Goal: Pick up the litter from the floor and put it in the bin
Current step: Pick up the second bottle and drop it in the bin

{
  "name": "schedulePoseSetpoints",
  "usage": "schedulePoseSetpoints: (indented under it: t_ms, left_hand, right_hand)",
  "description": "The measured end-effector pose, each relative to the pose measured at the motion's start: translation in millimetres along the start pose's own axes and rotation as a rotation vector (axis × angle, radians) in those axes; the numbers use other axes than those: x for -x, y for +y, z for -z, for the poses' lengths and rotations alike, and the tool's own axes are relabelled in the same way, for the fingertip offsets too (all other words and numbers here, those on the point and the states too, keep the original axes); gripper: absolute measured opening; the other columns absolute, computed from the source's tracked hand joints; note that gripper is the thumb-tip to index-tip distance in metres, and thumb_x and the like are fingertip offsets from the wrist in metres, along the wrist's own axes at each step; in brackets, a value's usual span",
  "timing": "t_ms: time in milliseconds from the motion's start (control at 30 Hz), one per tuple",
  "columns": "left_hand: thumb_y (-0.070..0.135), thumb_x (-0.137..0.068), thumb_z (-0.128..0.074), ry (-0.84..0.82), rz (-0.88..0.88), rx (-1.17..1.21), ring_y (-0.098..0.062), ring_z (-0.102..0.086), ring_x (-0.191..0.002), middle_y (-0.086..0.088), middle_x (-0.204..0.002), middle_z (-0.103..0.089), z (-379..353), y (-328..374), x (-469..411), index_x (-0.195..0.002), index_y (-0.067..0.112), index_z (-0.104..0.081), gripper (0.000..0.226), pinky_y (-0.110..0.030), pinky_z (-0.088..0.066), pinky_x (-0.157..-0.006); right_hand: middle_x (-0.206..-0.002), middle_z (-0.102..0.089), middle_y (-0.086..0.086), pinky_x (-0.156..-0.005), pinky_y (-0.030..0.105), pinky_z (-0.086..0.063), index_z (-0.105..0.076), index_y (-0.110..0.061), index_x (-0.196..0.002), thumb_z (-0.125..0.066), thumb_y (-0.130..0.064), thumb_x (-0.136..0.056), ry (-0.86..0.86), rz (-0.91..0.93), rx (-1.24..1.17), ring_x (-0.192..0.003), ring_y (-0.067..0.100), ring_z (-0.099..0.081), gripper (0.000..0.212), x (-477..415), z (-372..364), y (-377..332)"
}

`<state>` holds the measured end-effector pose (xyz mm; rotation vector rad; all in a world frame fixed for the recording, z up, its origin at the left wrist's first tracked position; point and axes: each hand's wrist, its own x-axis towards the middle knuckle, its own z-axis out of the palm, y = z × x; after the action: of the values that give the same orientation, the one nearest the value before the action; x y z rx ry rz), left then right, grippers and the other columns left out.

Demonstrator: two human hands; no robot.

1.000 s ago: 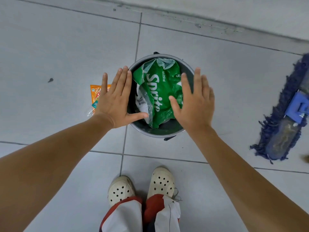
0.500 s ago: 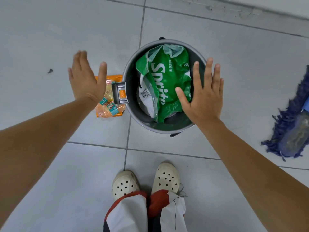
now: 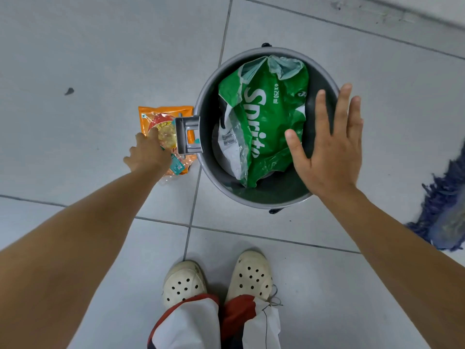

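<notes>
An indoor tiled room under cleaning: pale grey floor tiles, a round grey plastic bin at twelve o'clock, a blue string mop head at three o'clock.

Single head-worn wide-angle view, looking almost straight down from standing height at pale grey tiled floor, round grey plastic bin centred, white perforated clogs at bottom edge.

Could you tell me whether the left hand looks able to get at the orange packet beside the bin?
Probably yes: the left hand is already down on the orange packet, and only the bin handle overlaps its right edge.
</notes>
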<state>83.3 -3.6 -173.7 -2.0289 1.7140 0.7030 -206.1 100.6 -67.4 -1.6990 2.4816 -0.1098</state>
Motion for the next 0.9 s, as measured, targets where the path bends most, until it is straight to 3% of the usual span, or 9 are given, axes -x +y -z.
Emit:
schedulePoseSetpoints:
  t_ms: [133, 333, 467, 533, 633, 767, 833, 900]
  left_hand:
    - [0.03, -0.088, -0.063, 0.06, -0.103, -0.169, -0.041, -0.049, -0.126, -0.018, -0.136, -0.05, -5, -4, -5, -0.14, 0.017, -0.033, 0.062, -0.063, -0.02, -0.111]
    - [0.026, -0.094, -0.051, 0.15, -0.065, -0.067, -0.041, -0.052, -0.117, -0.02, -0.127, -0.054, 2, -8, -4, -0.138, 0.012, -0.036, 0.049, -0.055, -0.036, -0.1]
    - [0.038, -0.092, -0.053, 0.273, 0.042, 0.361, -0.035, -0.056, -0.114, -0.015, -0.127, -0.054, 22, -12, 13, -0.137, 0.015, -0.037, 0.053, -0.049, -0.045, -0.096]
    - [0.042, -0.089, -0.058, 0.351, 0.045, 0.643, -0.024, -0.061, -0.104, -0.01, -0.122, -0.058, 39, -8, 30, -0.133, 0.015, -0.042, 0.054, -0.034, -0.05, -0.089]
    - [0.042, -0.087, -0.06, 0.477, -0.059, 0.964, 0.0, -0.059, -0.082, 0.003, -0.104, -0.061, 78, 6, 72, -0.122, 0.013, -0.05, 0.046, -0.01, -0.046, -0.07]
    - [0.031, -0.09, -0.06, 0.581, -0.355, 1.072, 0.012, -0.057, -0.074, 0.027, -0.083, -0.057, 127, 36, 131, -0.109, 0.013, -0.049, 0.028, -0.009, -0.044, -0.066]
    - [0.034, -0.091, -0.059, 0.464, -0.45, 1.049, 0.01, -0.062, -0.075, 0.02, -0.092, -0.059, 135, 58, 152, -0.118, 0.006, -0.049, 0.04, -0.007, -0.045, -0.061]
    - [0.049, -0.089, -0.055, 0.377, -0.457, 0.965, -0.002, -0.063, -0.085, 0.005, -0.109, -0.058, 133, 74, 164, -0.13, 0.008, -0.045, 0.059, -0.009, -0.047, -0.067]
  right_hand:
    - [-0.162, -0.006, 0.018, -0.119, 0.053, -0.013, -0.017, -0.016, -0.154, -0.029, -0.066, -0.094, 0.009, -0.001, 0.005, -0.148, 0.037, -0.004, 0.079, 0, -1, 0]
    - [-0.162, -0.006, 0.018, -0.119, 0.053, -0.013, -0.018, -0.016, -0.154, -0.029, -0.065, -0.094, 0.007, 0.001, -0.003, -0.148, 0.038, -0.004, 0.078, 0, -1, 1]
    - [-0.162, -0.007, 0.018, -0.119, 0.054, -0.014, -0.019, -0.016, -0.154, -0.031, -0.064, -0.095, 0.002, 0.002, -0.009, -0.148, 0.039, -0.006, 0.077, -1, 0, 0]
    - [-0.162, -0.006, 0.018, -0.119, 0.054, -0.013, -0.019, -0.016, -0.154, -0.029, -0.064, -0.095, -0.013, -0.002, -0.011, -0.148, 0.039, -0.006, 0.077, -1, 1, 1]
    - [-0.162, -0.005, 0.018, -0.118, 0.055, -0.011, -0.018, -0.018, -0.154, -0.028, -0.063, -0.096, -0.034, -0.007, -0.025, -0.148, 0.039, -0.005, 0.075, -1, 1, 1]
    - [-0.162, -0.005, 0.016, -0.119, 0.054, -0.009, -0.018, -0.018, -0.154, -0.025, -0.06, -0.096, -0.051, -0.012, -0.061, -0.148, 0.038, -0.006, 0.072, -1, 4, 0]
    - [-0.162, -0.007, 0.015, -0.119, 0.054, -0.009, -0.019, -0.018, -0.154, -0.024, -0.058, -0.097, -0.042, -0.014, -0.101, -0.148, 0.037, -0.007, 0.07, 1, 6, 0]
    - [-0.162, -0.007, 0.014, -0.119, 0.055, -0.009, -0.019, -0.019, -0.154, -0.021, -0.056, -0.097, -0.044, -0.019, -0.146, -0.148, 0.036, -0.006, 0.069, 1, 6, 1]
